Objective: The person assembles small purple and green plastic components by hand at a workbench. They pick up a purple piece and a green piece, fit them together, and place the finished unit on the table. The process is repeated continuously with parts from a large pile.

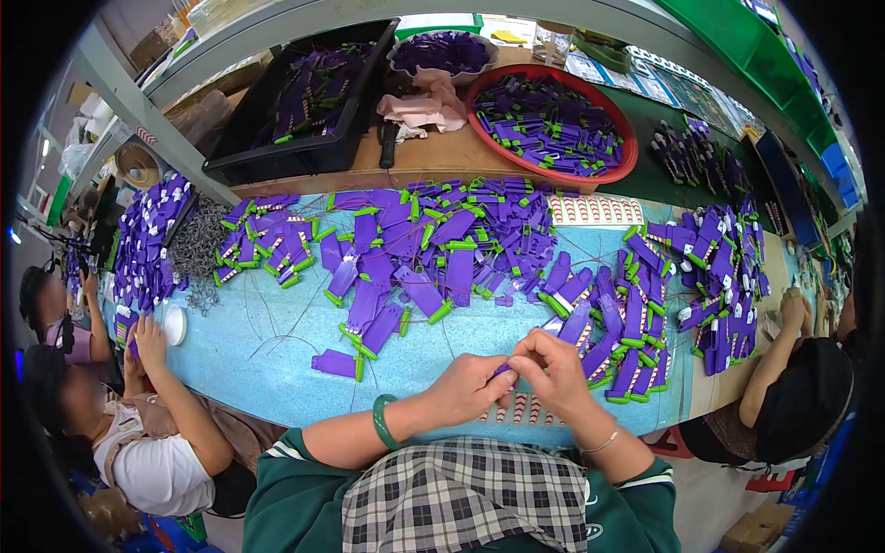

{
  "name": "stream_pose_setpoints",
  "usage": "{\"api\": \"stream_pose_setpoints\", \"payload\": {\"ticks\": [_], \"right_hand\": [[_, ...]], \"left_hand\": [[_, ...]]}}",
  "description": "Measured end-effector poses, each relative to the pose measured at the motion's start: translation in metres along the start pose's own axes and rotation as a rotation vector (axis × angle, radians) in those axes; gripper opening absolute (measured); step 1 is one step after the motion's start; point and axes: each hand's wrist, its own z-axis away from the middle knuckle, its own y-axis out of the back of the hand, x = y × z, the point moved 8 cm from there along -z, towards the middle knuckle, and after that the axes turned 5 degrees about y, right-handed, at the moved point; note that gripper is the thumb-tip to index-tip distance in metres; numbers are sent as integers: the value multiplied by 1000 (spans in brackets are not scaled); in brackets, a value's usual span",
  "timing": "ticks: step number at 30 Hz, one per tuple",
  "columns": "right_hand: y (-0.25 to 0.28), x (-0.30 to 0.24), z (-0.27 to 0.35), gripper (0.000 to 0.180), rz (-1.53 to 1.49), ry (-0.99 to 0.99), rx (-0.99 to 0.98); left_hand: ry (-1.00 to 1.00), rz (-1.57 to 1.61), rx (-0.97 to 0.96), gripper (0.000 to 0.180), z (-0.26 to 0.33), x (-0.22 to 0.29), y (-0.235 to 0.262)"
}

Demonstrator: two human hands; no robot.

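Observation:
Close in front of me, both hands meet over the near edge of the table. My left hand point(466, 392), with a green bangle on its wrist, is closed around a small purple plastic piece point(501, 370), mostly covered by the fingers. Thumb and fingers of my right hand point(555, 370) pinch together at the same piece; whether they also hold a sticker cannot be seen. Under the hands lies a sheet of red-and-white chevron stickers point(522, 409). A flat purple part with a green end point(336, 364) lies left of them. Striped purple parts point(631, 318) are heaped to the right.
A large pile of purple-and-green parts point(442, 230) spreads across the blue tabletop point(267, 341). Behind it stand a red basin point(622, 115) and a black crate point(277, 166). Another sticker sheet point(595, 211) lies farther back. Co-workers sit left point(166, 452) and right point(793, 396).

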Motion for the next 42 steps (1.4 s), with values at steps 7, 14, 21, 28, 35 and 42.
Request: {"api": "stream_pose_setpoints", "payload": {"ticks": [7,14,21,28,35,42], "right_hand": [[116,-24,-32,13,753,168,98],[35,-32,3,25,765,346,-100],[-46,-9,33,23,689,298,-218],[-55,-3,30,15,610,307,-142],[-51,4,27,11,448,349,-79],[-23,-4,11,18,57,88,-70]], "left_hand": [[-422,-1216,415,22,-31,59,85],[-622,-1378,329,14,-42,63,102],[-794,-486,1036,7,56,112,179],[-224,817,335,25,54,17,84],[46,614,142,21,29,-75,8],[60,240,136,14,31,-41,19]]}}
